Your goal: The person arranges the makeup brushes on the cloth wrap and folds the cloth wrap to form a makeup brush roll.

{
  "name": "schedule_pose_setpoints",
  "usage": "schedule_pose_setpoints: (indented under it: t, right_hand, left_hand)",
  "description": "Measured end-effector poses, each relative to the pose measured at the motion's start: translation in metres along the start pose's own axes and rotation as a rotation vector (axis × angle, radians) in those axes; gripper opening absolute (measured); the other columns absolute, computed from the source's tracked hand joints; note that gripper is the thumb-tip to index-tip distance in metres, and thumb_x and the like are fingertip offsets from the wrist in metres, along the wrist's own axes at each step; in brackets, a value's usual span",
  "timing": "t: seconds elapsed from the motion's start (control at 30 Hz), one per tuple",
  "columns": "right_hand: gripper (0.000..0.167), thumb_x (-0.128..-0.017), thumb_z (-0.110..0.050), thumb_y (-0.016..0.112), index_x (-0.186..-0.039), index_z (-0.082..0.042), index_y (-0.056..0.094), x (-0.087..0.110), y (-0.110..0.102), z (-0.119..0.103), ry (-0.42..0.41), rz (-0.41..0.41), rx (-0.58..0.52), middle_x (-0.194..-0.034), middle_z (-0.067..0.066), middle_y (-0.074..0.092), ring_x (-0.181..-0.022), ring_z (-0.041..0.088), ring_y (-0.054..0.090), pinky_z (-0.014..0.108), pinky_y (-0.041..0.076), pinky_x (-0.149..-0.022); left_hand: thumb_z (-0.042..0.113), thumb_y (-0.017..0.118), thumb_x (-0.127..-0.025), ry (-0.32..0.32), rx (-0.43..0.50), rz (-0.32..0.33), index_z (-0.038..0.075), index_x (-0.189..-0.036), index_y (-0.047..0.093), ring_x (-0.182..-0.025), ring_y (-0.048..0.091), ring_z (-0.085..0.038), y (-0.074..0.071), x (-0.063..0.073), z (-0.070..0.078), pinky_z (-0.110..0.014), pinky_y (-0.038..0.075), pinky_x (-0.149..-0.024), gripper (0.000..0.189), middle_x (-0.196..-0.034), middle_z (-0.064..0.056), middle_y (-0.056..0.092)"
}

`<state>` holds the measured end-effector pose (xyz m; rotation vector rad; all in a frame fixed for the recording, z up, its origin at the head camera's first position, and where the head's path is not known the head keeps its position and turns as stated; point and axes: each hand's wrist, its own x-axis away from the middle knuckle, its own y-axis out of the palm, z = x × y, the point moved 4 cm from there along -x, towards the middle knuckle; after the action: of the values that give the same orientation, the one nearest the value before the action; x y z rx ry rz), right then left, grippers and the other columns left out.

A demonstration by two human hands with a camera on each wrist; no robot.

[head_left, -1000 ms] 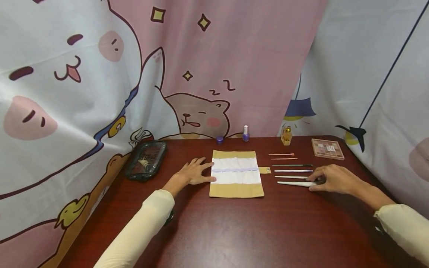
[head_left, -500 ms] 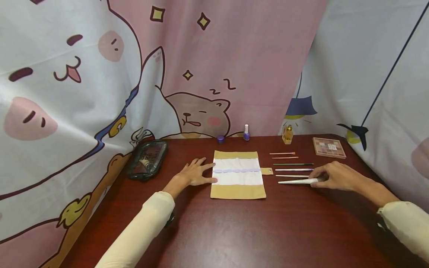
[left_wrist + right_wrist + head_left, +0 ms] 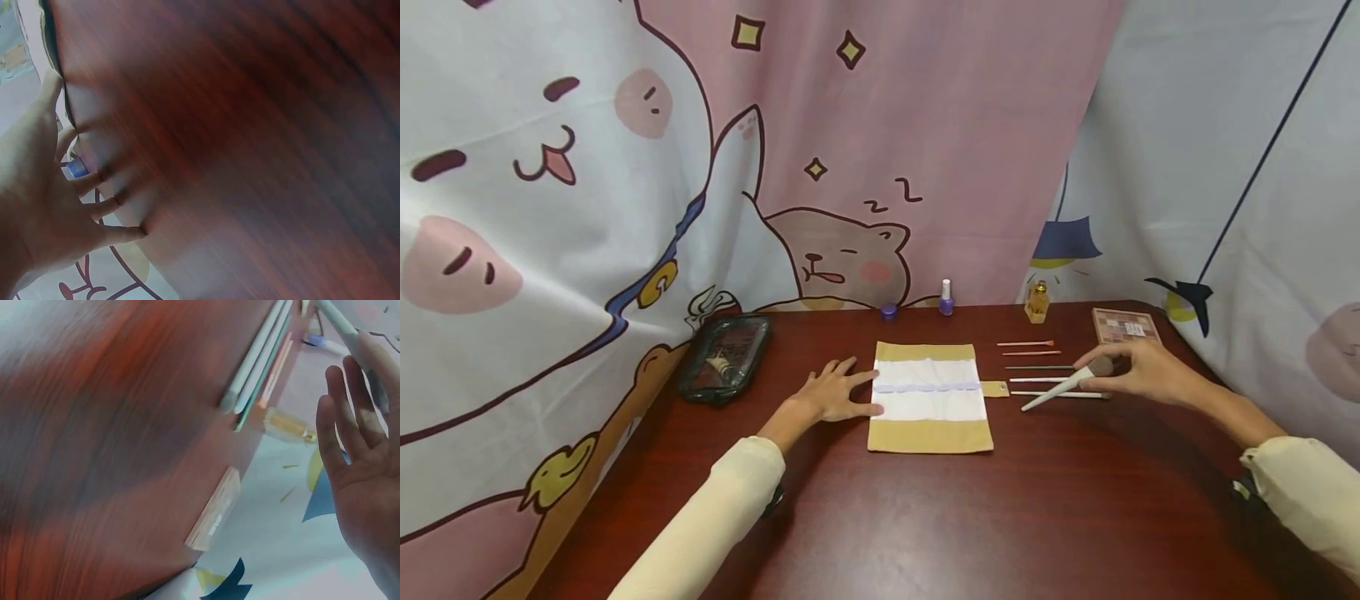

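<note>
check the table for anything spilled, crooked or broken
Nothing stands out: no spill or damage shows. Five brushes lie roughly parallel beside the open cloth case. The tilted brush is simply held in the right hand.

Long, plain, cream-coloured sleeves (image 3: pixel 706 517)

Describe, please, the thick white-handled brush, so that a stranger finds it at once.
On the red-brown table, look right of the open yellow-and-white fabric case. There, the right hand pinches the thick white-handled brush near its bristle end. It alone is held at a slant; the slimmer brushes beyond it lie flat and roughly parallel.
</note>
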<state>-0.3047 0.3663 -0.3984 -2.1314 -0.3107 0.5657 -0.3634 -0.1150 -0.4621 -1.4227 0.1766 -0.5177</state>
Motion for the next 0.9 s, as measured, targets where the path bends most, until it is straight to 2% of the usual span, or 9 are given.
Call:
schedule_pose_setpoints:
  t: [0.1, 0.2, 0.3, 0.43, 0.63, 0.73, 0.9]
  right_hand:
    - [0.030, -0.087, -0.027, 0.087, -0.115, -0.025, 0.078, -0.002, -0.002, -0.004, 0.073, 0.007, -0.035, -0.086, -0.008, 0.071, -0.065, 0.006, 0.049, 0.027, 0.041, -0.053]
    - [0.036, -0.090, -0.024, 0.084, -0.124, -0.020, 0.075, -0.005, -0.003, -0.008, 0.091, 0.022, -0.089, -0.091, -0.003, 0.073, -0.067, 0.008, 0.057, 0.027, 0.046, -0.056]
    - [0.041, -0.091, -0.016, 0.083, -0.130, -0.016, 0.071, -0.009, -0.003, -0.013, 0.079, 0.059, -0.158, -0.099, 0.000, 0.077, -0.081, 0.011, 0.071, 0.025, 0.054, -0.065]
    - [0.045, -0.091, -0.013, 0.083, -0.133, -0.017, 0.069, -0.016, -0.003, -0.022, 0.091, 0.100, -0.249, -0.107, 0.003, 0.077, -0.094, 0.010, 0.075, 0.024, 0.058, -0.073]
    - [0.057, -0.099, -0.018, 0.074, -0.149, -0.004, 0.051, -0.026, 0.004, -0.038, 0.185, 0.031, -0.408, -0.115, 0.004, 0.075, -0.102, 0.007, 0.072, 0.027, 0.059, -0.083]
    - [0.060, -0.101, -0.018, 0.071, -0.151, 0.000, 0.045, -0.034, 0.009, -0.046, 0.183, 0.029, -0.452, -0.117, 0.007, 0.072, -0.099, 0.011, 0.073, 0.030, 0.060, -0.083]
    - [0.056, -0.100, -0.017, 0.072, -0.148, -0.003, 0.046, -0.051, 0.021, -0.059, 0.127, 0.077, -0.519, -0.120, 0.013, 0.069, -0.094, 0.018, 0.075, 0.037, 0.061, -0.081]
  left_hand:
    - [0.079, 0.055, -0.090, -0.005, 0.010, -0.003, 0.040, -0.162, 0.035, -0.155, 0.020, -0.043, 0.000, 0.002, 0.002, -0.074, 0.024, -0.115, 0.084, -0.171, -0.014, 0.021]
    - [0.078, 0.056, -0.091, -0.010, 0.009, -0.008, 0.039, -0.162, 0.035, -0.154, 0.021, -0.043, 0.000, 0.003, 0.004, -0.073, 0.025, -0.114, 0.084, -0.171, -0.015, 0.021]
    - [0.078, 0.056, -0.091, -0.019, 0.004, -0.015, 0.040, -0.162, 0.035, -0.155, 0.020, -0.043, 0.000, 0.005, 0.006, -0.073, 0.025, -0.115, 0.084, -0.171, -0.014, 0.021]
    - [0.079, 0.055, -0.090, -0.030, -0.008, -0.019, 0.041, -0.162, 0.034, -0.155, 0.021, -0.043, 0.001, 0.007, 0.008, -0.072, 0.025, -0.115, 0.084, -0.171, -0.014, 0.021]
    - [0.081, 0.053, -0.090, -0.031, -0.025, -0.021, 0.041, -0.162, 0.034, -0.154, 0.022, -0.043, 0.002, 0.006, 0.009, -0.072, 0.028, -0.114, 0.085, -0.171, -0.014, 0.022]
    - [0.083, 0.052, -0.089, -0.031, -0.048, -0.028, 0.042, -0.162, 0.032, -0.154, 0.023, -0.042, 0.002, 0.006, 0.008, -0.070, 0.031, -0.113, 0.086, -0.171, -0.013, 0.022]
    - [0.084, 0.050, -0.089, -0.024, -0.090, -0.032, 0.044, -0.162, 0.033, -0.153, 0.027, -0.040, -0.003, 0.006, 0.006, -0.066, 0.037, -0.111, 0.084, -0.170, -0.012, 0.025]
